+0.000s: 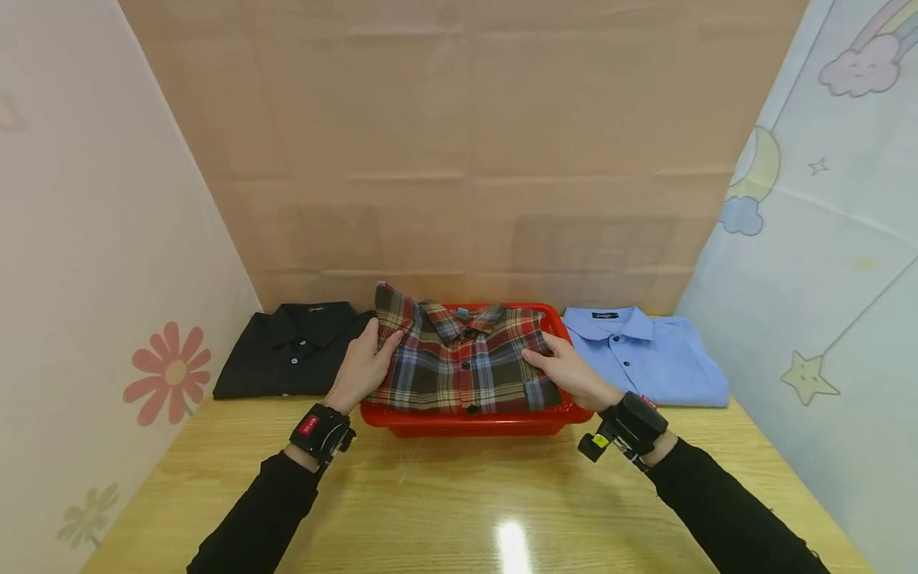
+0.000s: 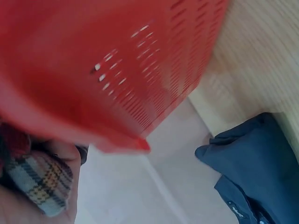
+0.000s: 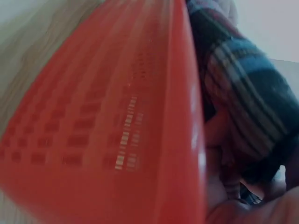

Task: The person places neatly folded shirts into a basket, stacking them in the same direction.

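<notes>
A folded plaid shirt (image 1: 466, 363) in red, dark green and cream lies over a red plastic basket (image 1: 476, 425), collar toward the back. Its left edge is gripped by my left hand (image 1: 363, 365), with the corner there raised. At the opposite edge, my right hand (image 1: 570, 371) pinches the cloth between thumb and fingers. In the left wrist view, plaid cloth (image 2: 42, 179) bunches inside the hand, beside the basket's slotted wall (image 2: 140, 60). The right wrist view shows the shirt's side (image 3: 247, 88) above the basket rim; the fingers are partly hidden.
A folded black shirt (image 1: 287, 363) lies on the wooden table (image 1: 430, 502) left of the basket. To the right is a folded light blue shirt (image 1: 660, 371). Brown paper (image 1: 459, 159) covers the back wall, and patterned panels stand at both sides.
</notes>
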